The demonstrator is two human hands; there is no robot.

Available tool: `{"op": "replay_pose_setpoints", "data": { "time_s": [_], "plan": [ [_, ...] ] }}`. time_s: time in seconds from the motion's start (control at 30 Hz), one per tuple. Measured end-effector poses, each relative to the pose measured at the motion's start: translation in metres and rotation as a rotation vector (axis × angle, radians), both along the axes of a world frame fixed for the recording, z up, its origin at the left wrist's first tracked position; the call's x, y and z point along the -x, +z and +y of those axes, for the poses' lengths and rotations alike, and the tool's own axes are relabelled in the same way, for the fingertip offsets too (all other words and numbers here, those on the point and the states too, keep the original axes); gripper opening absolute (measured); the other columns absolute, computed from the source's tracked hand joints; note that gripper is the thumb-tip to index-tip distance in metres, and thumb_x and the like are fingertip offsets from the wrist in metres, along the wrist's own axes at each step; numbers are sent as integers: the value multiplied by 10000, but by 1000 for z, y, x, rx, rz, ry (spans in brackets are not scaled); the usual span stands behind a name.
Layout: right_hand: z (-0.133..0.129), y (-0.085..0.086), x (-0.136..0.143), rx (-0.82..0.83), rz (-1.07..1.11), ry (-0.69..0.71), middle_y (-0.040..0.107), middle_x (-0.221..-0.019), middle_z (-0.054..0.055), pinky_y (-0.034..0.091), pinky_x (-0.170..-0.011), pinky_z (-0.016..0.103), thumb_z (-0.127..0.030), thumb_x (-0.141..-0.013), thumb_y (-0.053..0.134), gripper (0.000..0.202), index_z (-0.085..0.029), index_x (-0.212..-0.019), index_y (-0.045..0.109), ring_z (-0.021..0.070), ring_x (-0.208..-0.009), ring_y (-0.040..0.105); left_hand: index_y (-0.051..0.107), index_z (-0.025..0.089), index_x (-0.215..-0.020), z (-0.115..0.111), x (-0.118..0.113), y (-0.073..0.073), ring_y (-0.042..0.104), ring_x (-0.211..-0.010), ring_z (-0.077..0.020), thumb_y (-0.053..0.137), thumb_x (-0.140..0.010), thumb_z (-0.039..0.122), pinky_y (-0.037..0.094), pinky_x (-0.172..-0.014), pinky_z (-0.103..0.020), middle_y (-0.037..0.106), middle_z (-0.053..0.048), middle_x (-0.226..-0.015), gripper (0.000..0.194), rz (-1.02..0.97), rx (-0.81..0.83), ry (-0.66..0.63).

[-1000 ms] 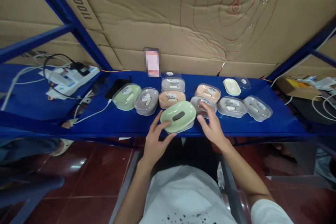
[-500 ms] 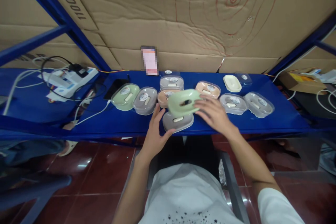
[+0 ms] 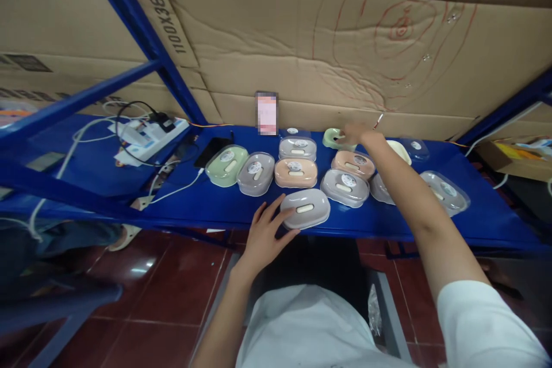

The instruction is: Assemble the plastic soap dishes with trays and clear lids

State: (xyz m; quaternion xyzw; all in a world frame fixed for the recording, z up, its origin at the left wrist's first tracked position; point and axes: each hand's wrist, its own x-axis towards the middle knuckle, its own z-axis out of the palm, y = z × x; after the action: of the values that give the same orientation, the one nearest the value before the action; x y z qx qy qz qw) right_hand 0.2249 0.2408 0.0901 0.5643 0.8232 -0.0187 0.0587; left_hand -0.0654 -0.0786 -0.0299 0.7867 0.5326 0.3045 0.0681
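Observation:
My left hand has its fingers spread, with fingertips at the left edge of a grey oval box near the shelf's front edge. At the back, my right hand is blurred and touches a light green oval piece with a hole in it; its grip is unclear. Between the hands lie a peach box, a grey box with a round sticker and another peach box. To the left are a green box and a grey box.
A phone leans on the cardboard wall. A dark phone lies beside a white power strip with cables. A cream piece and a grey box are at the right.
My right hand has carried the green piece from above the front grey box to the back of the shelf. Another grey box now shows right of centre. The view has shifted.

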Motion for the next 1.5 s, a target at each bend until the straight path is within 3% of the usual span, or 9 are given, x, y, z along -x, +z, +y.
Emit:
{"op": "replay_pose_setpoints", "data": {
  "time_s": [0.23, 0.43, 0.57, 0.7, 0.8, 0.93, 1.03, 1.33, 1.5],
  "plan": [
    [36, -25, 85, 62, 113, 269, 554, -1652, 88, 423, -1195, 431, -181, -878, 762, 714, -281, -1561, 583, 307, -1474, 546, 638, 316, -1429, -1, 0, -4, 518, -1538, -290, 740, -1011, 388, 369, -1306, -578, 486, -105, -1693, 436, 9, 16, 11],
    [34, -42, 54, 89, 221, 179, 746, -1354, 140, 510, -1048, 444, -415, -751, 920, 739, -213, -1408, 646, 334, -1195, 688, 657, 306, -1392, 0, 0, -4, 543, -1514, -310, 727, -1018, 398, 406, -1268, -585, 497, -128, -1681, 391, 6, -18, 9],
    [21, -32, 28, 31, 330, 123, 768, -1236, 143, 536, -944, 382, -470, -785, 886, 698, -150, -1349, 627, 298, -1062, 708, 663, 319, -1376, 2, -2, -3, 578, -1478, -322, 701, -1033, 410, 407, -1247, -595, 505, -131, -1674, 356, 10, -25, 15],
    [-22, -9, 10, -103, 474, 149, 726, -1338, 160, 521, -1030, 432, -537, -934, 723, 674, -127, -1437, 544, 308, -1157, 686, 558, 324, -1507, 3, 1, -3, 539, -1517, -317, 673, -1047, 431, 358, -1282, -575, 494, -120, -1688, 486, -50, 42, -13],
    [-90, -3, -6, -178, 717, 373, 672, -1480, 124, 484, -1163, 507, -587, -970, 695, 614, -216, -1447, 590, 326, -1349, 637, 319, 345, -1681, 5, 11, 0, 475, -1565, -322, 682, -1035, 471, 337, -1297, -567, 482, -108, -1701, 752, -155, 177, -26],
    [-196, -20, -14, -75, 723, 538, 557, -1642, 94, 441, -1262, 528, -527, -1036, 666, 549, -323, -1538, 581, 304, -1541, 512, 94, 397, -1745, 12, 24, 12, 429, -1589, -337, 746, -983, 497, 351, -1286, -557, 492, -81, -1697, 1007, -282, 398, -59],
    [-243, -40, -10, -51, 634, 540, 477, -1701, 137, 462, -1256, 524, -480, -1082, 602, 541, -297, -1589, 550, 302, -1560, 494, 18, 397, -1751, 17, 30, 19, 390, -1608, -346, 773, -964, 489, 329, -1295, -568, 509, -79, -1685, 1094, -311, 480, -77],
    [-255, -69, 10, -187, 379, 563, 422, -1725, 172, 315, -1296, 661, -465, -1113, 528, 564, -302, -1651, 475, 337, -1566, 482, 288, 400, -1716, 18, 31, 13, 453, -1561, -340, 739, -979, 492, 463, -1229, -507, 427, -51, -1740, 869, -199, 392, -76],
    [-262, -80, 13, -273, 329, 572, 378, -1745, 189, 309, -1297, 614, -467, -1112, 536, 575, -285, -1653, 465, 327, -1589, 450, 300, 357, -1706, 17, 28, 17, 414, -1600, -311, 696, -1006, 444, 361, -1297, -508, 425, -70, -1739, 809, -191, 308, -134]
  ]
}}
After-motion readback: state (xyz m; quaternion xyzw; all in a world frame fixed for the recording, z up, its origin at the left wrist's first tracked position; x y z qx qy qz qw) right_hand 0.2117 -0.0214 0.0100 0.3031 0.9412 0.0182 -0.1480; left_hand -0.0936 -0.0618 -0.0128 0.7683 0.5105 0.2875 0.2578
